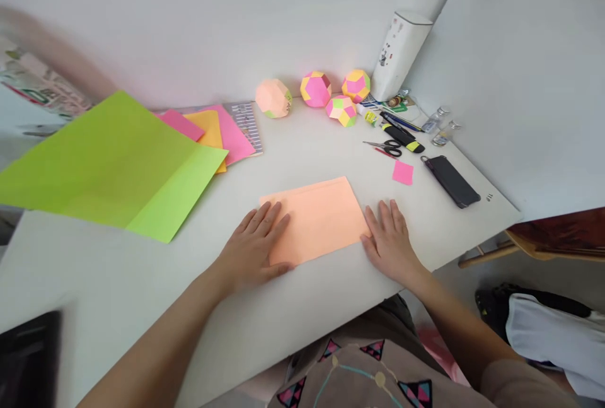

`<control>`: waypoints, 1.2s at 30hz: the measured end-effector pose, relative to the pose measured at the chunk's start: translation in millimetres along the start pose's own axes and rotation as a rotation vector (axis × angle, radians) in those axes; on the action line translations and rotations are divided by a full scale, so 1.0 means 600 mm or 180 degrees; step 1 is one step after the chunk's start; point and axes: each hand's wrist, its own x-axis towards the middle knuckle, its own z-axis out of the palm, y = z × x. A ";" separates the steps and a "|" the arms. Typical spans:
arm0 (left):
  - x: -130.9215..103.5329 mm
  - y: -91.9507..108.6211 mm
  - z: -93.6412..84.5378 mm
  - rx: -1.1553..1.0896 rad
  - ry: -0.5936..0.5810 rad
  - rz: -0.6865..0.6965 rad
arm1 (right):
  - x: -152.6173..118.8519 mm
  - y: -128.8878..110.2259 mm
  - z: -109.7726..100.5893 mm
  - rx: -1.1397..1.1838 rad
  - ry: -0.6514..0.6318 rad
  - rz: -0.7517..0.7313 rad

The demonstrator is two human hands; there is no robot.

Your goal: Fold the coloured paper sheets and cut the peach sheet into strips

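Note:
A folded sheet of peach-coloured paper (321, 219) lies flat on the white table (227, 332) in front of me. My left hand (258, 244) rests on the paper's left end, palm down with the fingers stretched out. At the right edge of the sheet, my right hand (387, 238) lies flat on the table, its fingers spread and the thumb touching the paper's lower right corner. Neither hand grips anything. A narrow fold line runs along the far edge of the sheet.
A large green sheet (108, 162) lies left, beside pink paper (231, 137) and orange paper (210, 127). Several paper balls (316, 89) stand along the wall. Scissors (390, 147), a pink square (403, 173), a black pouch (451, 181) and a white container (399, 55) are right.

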 end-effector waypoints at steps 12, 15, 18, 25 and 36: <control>0.001 -0.017 -0.041 -0.0689 -0.0695 -0.0048 | 0.068 -0.124 -0.012 0.0131 0.0143 -0.3244; 0.001 -0.019 -0.045 -0.0778 -0.0747 -0.0131 | 0.081 -0.138 -0.012 -0.0034 0.0222 -0.3401; 0.001 -0.019 -0.046 -0.0793 -0.0723 -0.0193 | 0.089 -0.145 -0.012 -0.0105 0.0251 -0.3535; 0.001 -0.023 -0.048 -0.0873 -0.0818 -0.0169 | 0.082 -0.108 -0.026 -0.0287 0.0197 -0.3461; 0.003 -0.023 -0.043 -0.0940 -0.0836 -0.0169 | 0.040 0.029 -0.054 -0.0666 -0.0193 -0.2900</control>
